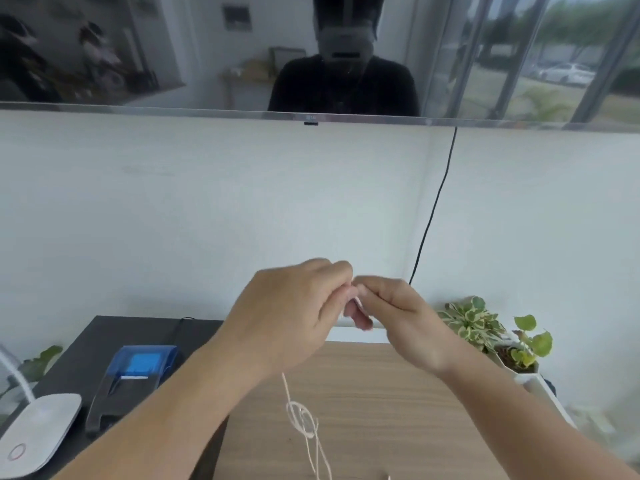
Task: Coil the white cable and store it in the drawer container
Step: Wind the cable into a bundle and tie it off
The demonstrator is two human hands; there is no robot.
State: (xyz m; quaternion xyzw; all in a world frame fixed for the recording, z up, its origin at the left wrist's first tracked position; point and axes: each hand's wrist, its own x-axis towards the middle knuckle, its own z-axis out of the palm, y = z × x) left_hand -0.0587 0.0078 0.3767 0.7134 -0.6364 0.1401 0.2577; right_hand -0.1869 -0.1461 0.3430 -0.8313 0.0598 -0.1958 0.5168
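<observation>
Left hand (294,317): it is up in the air over the table (381,393), and its fingers (332,271) are closed in a pinch on the top of the white cable (304,424)
Right hand (401,313): it meets the left hand, fingertip to fingertip, and its fingers (377,284) are closed on the same bit of cable
White cable: a small piece shows between the two hands; the rest hangs down under the left hand with a little tangle of loops in it, and then runs off the bottom of the view
Step now: I think this is the start of the coiling, making the first loop
How to do it well: I would keep one hand holding the loop tight and let the other hand slide down the cable to bring up more; the tangle should be shaken loose first, or the loops may come out messy
Drawer: I cannot see any drawer in this view, so I cannot tell what is in it
Blue box (142,365): it sits on the dark side of the table, and something light blue shows through its lid
Plant pot (519,367): white, at the right, with a green plant (471,320) growing in it
</observation>
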